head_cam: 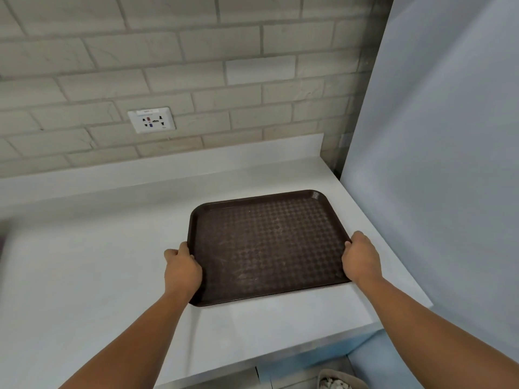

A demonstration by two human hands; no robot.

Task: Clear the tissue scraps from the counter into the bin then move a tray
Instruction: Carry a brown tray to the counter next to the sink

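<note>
Counter [98, 262], white, beneath a brick wall. Tray [266, 245], brown, textured, at the counter's right end, long axis running left to right between both hands. Left grip [182, 268] curled round the tray's left rim; right grip [361, 258] curled round its right rim, both equally near. Bin [341, 381] below the counter edge, pale scraps inside.

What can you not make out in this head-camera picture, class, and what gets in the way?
1. Head view: fingers of the left hand and right hand under the tray, hidden by the tray itself.
2. Head view: what seems the bin below the counter, cut by the bottom edge; contents unclear.
3. Head view: the label on the wall socket, too small to read.
</note>
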